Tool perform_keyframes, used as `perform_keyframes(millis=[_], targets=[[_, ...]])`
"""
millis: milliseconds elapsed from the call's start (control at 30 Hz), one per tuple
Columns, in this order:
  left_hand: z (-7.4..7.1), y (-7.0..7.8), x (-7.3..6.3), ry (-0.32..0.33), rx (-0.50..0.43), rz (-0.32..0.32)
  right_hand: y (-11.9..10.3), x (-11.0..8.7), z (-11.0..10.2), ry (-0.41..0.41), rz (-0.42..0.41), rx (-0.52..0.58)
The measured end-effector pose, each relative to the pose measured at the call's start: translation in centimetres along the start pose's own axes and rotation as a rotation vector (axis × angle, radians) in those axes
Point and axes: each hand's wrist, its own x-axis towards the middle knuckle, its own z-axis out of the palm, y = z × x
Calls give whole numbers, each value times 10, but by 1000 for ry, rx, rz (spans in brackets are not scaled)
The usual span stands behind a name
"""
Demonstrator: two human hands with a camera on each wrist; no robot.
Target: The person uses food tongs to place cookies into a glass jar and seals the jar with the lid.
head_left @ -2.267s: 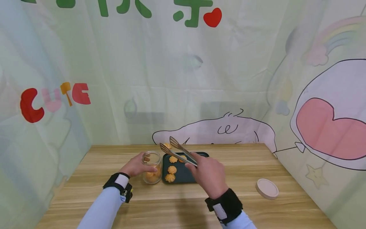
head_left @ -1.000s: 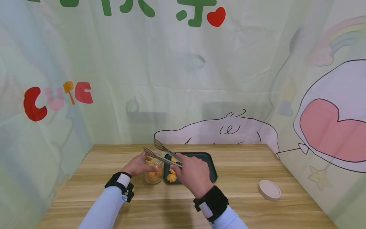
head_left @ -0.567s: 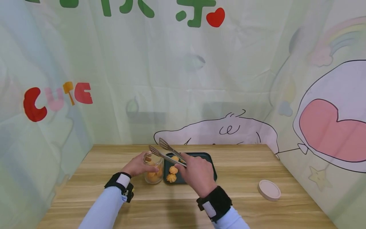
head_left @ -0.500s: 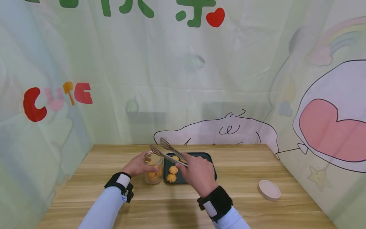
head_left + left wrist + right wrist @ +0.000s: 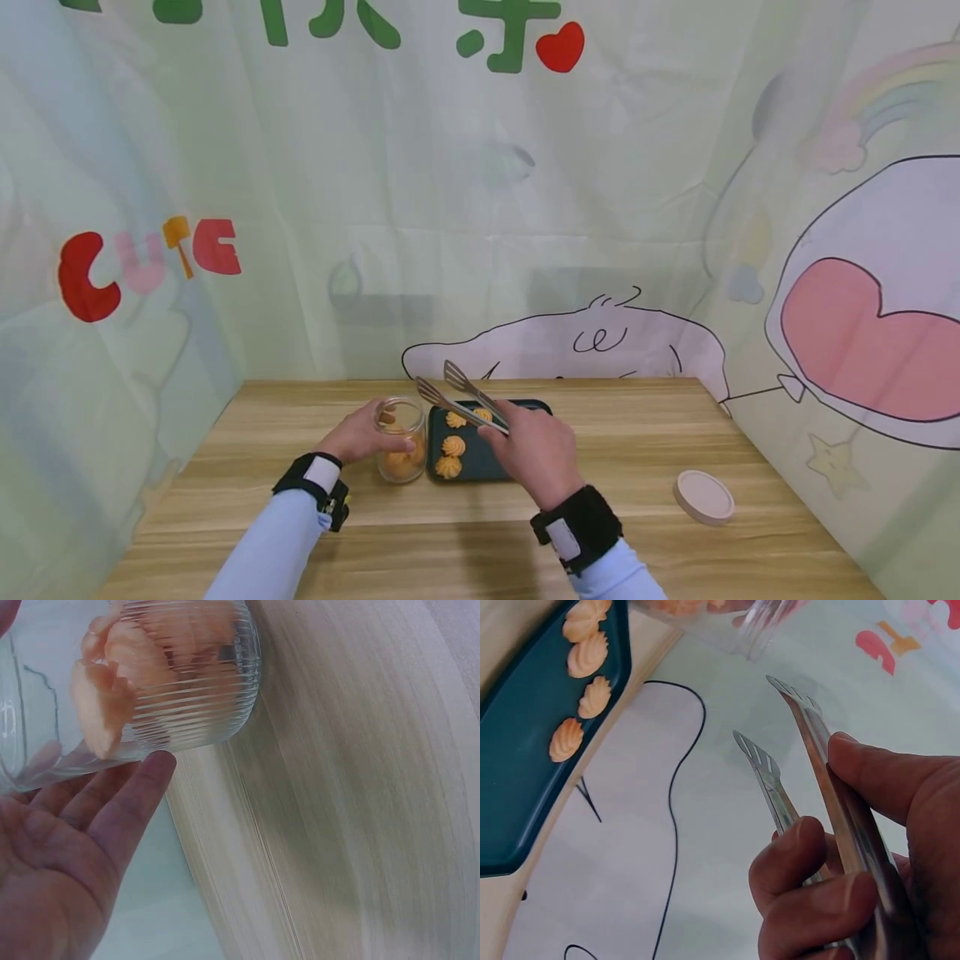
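My left hand (image 5: 365, 434) holds the glass jar (image 5: 401, 467) round its side, fingers behind and thumb in front. Through its ribbed wall in the left wrist view, several piped cookies (image 5: 142, 664) show inside. Metal tongs (image 5: 471, 410) are gripped in my right hand (image 5: 538, 450), raised above the left part of a dark green tray (image 5: 487, 463). Their slotted tips stand apart with nothing between them, as the right wrist view shows. Several golden swirl cookies (image 5: 589, 655) lie in a row along the tray's left side. The right hand hides part of the tray.
A pale round lid (image 5: 705, 497) lies at the right of the wooden table (image 5: 622, 550). The tray stands close beside the jar's right side. A printed cloth (image 5: 300, 167) hangs behind the table and along both sides.
Earlier a cookie was between the tong tips; they moved left over the jar's mouth, and the cookie is no longer in them. Since then the right hand has moved back right, over the tray.
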Motion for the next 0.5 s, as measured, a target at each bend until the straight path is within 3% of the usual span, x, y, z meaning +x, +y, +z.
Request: perform_keyframes(millis=[200, 500], targets=[[0, -2, 0, 3, 2, -2, 8, 1, 8, -4, 18, -35], [0, 0, 0, 3, 12, -5, 16, -4, 24, -34, 37, -221]])
